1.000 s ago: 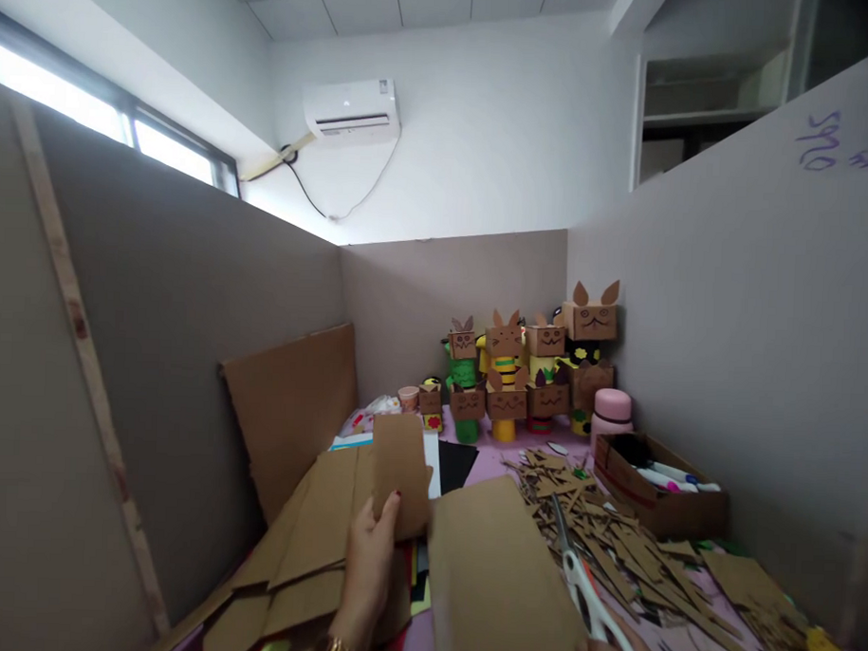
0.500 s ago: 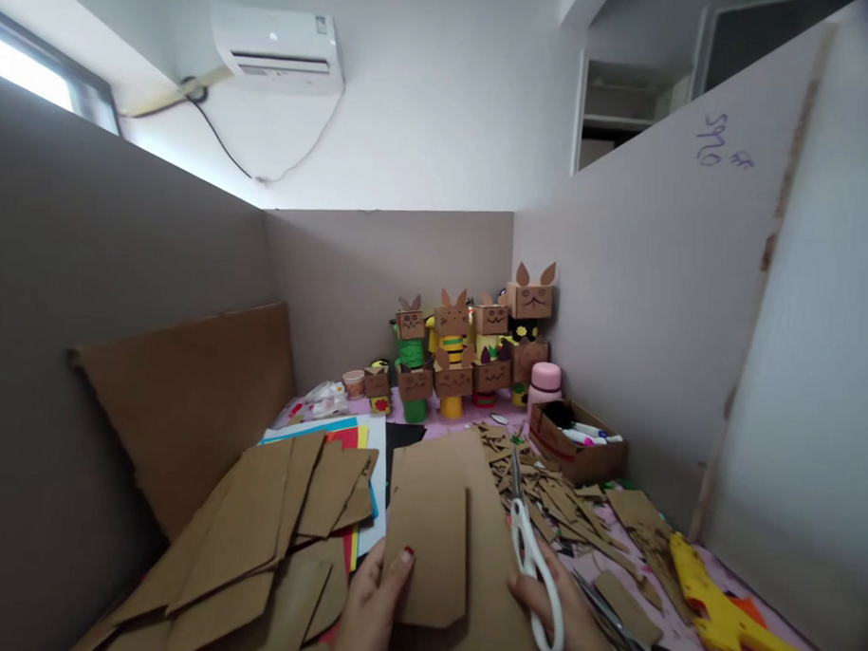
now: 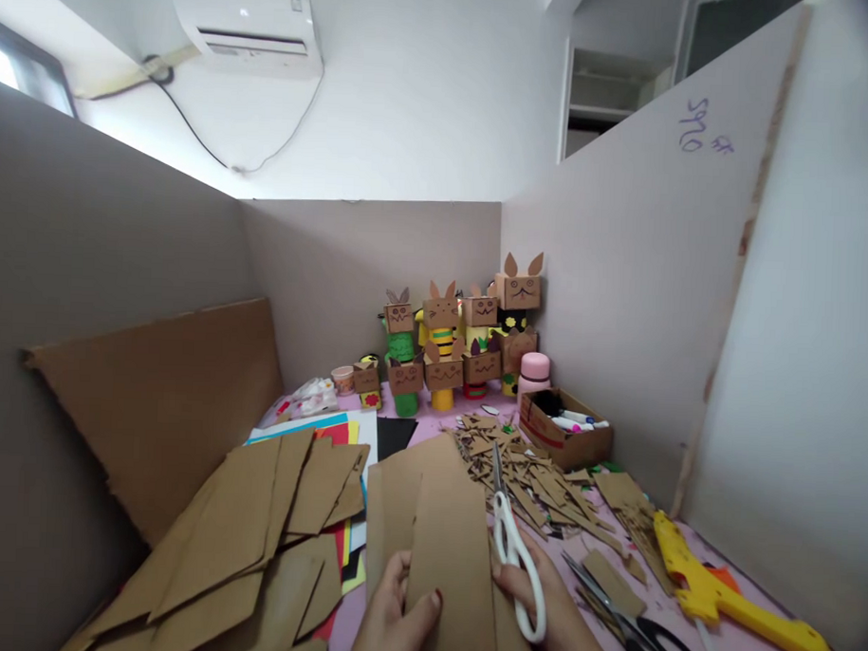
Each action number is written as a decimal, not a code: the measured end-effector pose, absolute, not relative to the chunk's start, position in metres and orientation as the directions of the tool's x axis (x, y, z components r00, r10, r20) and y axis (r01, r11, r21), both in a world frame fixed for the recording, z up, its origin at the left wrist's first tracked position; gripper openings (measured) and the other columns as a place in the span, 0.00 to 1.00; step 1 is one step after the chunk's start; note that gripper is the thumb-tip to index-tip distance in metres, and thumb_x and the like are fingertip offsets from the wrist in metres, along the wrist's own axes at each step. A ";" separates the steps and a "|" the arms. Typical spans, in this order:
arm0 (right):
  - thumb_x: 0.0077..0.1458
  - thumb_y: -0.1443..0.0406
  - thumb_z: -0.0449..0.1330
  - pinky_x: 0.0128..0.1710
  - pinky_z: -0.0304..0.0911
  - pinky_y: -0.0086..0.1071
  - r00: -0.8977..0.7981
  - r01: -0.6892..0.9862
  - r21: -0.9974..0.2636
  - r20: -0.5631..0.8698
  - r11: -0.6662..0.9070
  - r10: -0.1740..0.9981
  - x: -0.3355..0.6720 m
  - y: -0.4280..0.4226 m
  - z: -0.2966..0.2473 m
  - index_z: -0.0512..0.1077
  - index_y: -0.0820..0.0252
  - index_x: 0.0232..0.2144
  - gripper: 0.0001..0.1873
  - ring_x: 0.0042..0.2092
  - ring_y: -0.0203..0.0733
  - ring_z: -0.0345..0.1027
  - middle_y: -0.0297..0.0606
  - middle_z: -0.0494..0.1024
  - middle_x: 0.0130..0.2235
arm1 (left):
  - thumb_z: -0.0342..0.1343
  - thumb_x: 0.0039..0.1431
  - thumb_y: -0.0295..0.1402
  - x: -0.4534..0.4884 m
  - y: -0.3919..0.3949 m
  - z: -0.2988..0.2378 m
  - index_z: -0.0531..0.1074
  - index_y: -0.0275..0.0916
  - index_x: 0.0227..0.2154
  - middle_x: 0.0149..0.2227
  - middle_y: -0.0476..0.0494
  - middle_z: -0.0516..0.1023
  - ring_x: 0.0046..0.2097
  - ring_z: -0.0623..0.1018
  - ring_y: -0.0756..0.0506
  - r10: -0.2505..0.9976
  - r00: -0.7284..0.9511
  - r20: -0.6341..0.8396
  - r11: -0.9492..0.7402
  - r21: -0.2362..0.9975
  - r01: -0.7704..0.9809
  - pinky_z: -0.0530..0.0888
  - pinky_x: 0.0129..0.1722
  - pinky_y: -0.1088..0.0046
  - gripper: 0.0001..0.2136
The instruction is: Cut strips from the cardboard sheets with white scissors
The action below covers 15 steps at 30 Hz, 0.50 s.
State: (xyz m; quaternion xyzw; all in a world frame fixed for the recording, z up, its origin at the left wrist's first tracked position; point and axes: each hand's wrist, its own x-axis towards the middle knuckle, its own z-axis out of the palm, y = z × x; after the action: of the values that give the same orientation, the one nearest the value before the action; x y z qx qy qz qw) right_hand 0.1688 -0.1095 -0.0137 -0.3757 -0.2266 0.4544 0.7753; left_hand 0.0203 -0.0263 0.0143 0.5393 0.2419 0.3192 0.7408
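Observation:
My left hand [image 3: 399, 614] is closed on the lower left edge of a flat cardboard piece [image 3: 451, 554], its thumb lying on top. Behind that piece is a larger cardboard sheet [image 3: 392, 490], partly covered. White-handled scissors [image 3: 517, 556] are in my right hand [image 3: 538, 595], blades pointing up and away from me. The fingers of that hand are at the right edge of the cardboard, some of them hidden. Below the hands the lower ends of both cardboard pieces run out of view.
Stacked cardboard [image 3: 221, 508] lies left over coloured paper. Cardboard scraps [image 3: 535, 481] spread to the right, near black-handled scissors [image 3: 640, 637] and a yellow glue gun [image 3: 730, 602]. Cardboard animal figures [image 3: 443, 373], a pink bottle [image 3: 534, 367] and a marker box [image 3: 568, 444] stand behind.
The front cardboard piece has shifted up and right against the larger sheet, now reaching farther from me. My view has turned slightly right. Both hands keep their holds.

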 end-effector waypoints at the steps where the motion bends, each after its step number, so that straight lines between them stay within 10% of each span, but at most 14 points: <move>1: 0.37 0.64 0.69 0.51 0.60 0.44 0.489 -0.540 -0.786 -0.002 0.300 0.873 0.169 -0.110 -0.013 0.68 0.58 0.47 0.31 0.44 0.52 0.73 0.40 0.80 0.41 | 0.62 0.44 0.34 0.021 -0.026 0.014 0.68 0.39 0.36 0.35 0.41 0.81 0.38 0.79 0.40 0.745 0.666 -0.010 0.201 0.957 -0.210 0.73 0.38 0.65 0.15; 15: 0.39 0.55 0.68 0.41 0.65 0.37 0.551 -0.216 -0.972 -0.038 0.098 0.833 0.183 -0.108 -0.042 0.70 0.61 0.39 0.25 0.41 0.51 0.74 0.42 0.82 0.35 | 0.61 0.45 0.40 0.014 -0.014 0.009 0.70 0.37 0.35 0.36 0.38 0.81 0.38 0.79 0.39 0.903 0.420 0.089 0.029 0.963 -0.268 0.74 0.39 0.64 0.16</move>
State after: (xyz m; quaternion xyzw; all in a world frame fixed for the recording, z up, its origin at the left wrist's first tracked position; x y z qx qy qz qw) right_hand 0.1829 -0.1080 -0.0424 -0.5522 -0.2797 0.3822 0.6861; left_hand 0.0143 -0.0139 0.0089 0.5330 0.2981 0.4486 0.6525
